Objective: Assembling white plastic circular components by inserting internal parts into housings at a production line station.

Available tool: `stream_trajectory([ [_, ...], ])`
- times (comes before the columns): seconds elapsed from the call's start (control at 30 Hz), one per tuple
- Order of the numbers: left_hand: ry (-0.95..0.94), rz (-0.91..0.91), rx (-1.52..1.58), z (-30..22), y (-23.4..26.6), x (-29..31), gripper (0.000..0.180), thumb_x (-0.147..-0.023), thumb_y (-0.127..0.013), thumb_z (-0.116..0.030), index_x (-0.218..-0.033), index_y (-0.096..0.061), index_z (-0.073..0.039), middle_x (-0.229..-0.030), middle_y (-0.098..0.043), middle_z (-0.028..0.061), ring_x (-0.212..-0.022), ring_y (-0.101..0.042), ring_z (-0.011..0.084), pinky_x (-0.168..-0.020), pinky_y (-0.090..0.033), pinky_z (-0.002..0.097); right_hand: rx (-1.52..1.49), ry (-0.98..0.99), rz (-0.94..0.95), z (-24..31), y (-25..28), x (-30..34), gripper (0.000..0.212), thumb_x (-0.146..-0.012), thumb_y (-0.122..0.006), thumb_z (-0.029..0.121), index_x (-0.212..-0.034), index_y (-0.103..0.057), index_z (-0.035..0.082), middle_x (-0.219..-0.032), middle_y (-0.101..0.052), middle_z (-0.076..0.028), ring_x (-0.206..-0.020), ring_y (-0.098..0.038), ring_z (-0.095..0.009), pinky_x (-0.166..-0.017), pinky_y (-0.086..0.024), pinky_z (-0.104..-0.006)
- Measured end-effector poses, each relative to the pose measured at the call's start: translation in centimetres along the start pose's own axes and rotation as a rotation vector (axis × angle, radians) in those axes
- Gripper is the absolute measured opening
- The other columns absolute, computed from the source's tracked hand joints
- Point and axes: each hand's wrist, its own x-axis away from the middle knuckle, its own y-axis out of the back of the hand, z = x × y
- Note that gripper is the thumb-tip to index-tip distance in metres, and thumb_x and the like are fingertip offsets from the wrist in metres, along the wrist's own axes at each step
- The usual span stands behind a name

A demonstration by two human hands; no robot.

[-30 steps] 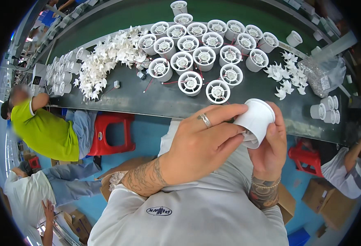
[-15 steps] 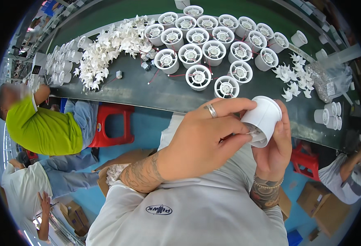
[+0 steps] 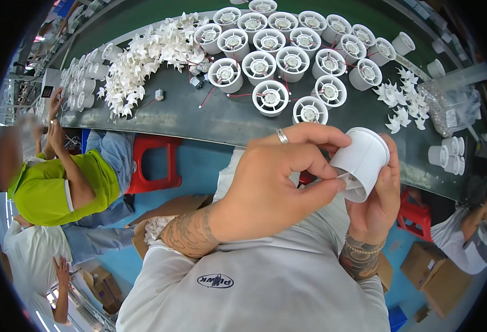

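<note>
While the white cup [image 3: 360,160] is held up over the lap, just off the near edge of the dark workbench [image 3: 199,119], the right hand [image 3: 375,196] curls half closed around its far side, fingers behind and thumb against the wall. The left hand [image 3: 293,166] lays its index finger near the flared rim, and its thumb and another finger pinch together at the cup's mouth, on what seems to be a thin white piece [image 3: 345,176]; its full shape is hidden.

The cup looks like light, stiff, smooth plastic, so it would probably turn easily in dry fingers. Its outer wall below the rim seems the safest hold; the thin parts inside look easier to bend or snap.

Toward the workbench's middle stand many white housings [image 3: 271,98], each with a round hub on spokes, some with red wires trailing. At the workbench's right end, a clear plastic bag [image 3: 464,105] holds a mass of small pieces, too fine to make out, with white cups [image 3: 437,156] grouped just nearer. Below the workbench's near edge, beside the left forearm, a cardboard box [image 3: 139,239] holds pale, crumpled-looking bits.
</note>
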Motion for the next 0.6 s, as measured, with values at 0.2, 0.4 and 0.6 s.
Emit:
stream_trajectory([
  [0.2,-0.181,-0.120,-0.012,1.6,-0.7,0.3,0.022,-0.072,-0.069,0.014,-0.080,-0.054,0.001,-0.114,-0.060,0.0229,-0.100,-0.064,0.0234,-0.083,-0.055,0.0344,0.018,0.039,0.058,-0.4,0.0,0.7,0.059,-0.093,-0.061,0.030,-0.137,-0.036,-0.001,-0.128,-0.052,-0.018,-0.116,-0.055,-0.028,-0.099,-0.046,-0.0412],
  [0.4,-0.381,-0.147,-0.175,2.2,-0.8,0.1,0.025,-0.070,-0.074,0.013,-0.091,-0.064,0.003,-0.114,-0.061,0.0225,-0.090,-0.067,0.0226,-0.076,-0.057,0.0308,-0.093,-0.034,-0.099,0.2,-2.4,0.3,0.049,-0.090,-0.067,0.026,-0.126,-0.047,0.001,-0.120,-0.059,-0.012,-0.109,-0.059,-0.021,-0.097,-0.046,-0.0349],
  [0.6,-0.396,-0.108,-0.180,2.2,-0.1,-0.2,0.022,-0.068,-0.078,0.008,-0.088,-0.071,0.002,-0.112,-0.061,0.0202,-0.087,-0.067,0.0228,-0.072,-0.058,0.0303,-0.080,-0.011,-0.100,0.1,-2.0,0.5,0.048,-0.090,-0.066,0.025,-0.126,-0.047,0.001,-0.119,-0.059,-0.012,-0.109,-0.059,-0.020,-0.097,-0.046,-0.0349],
])
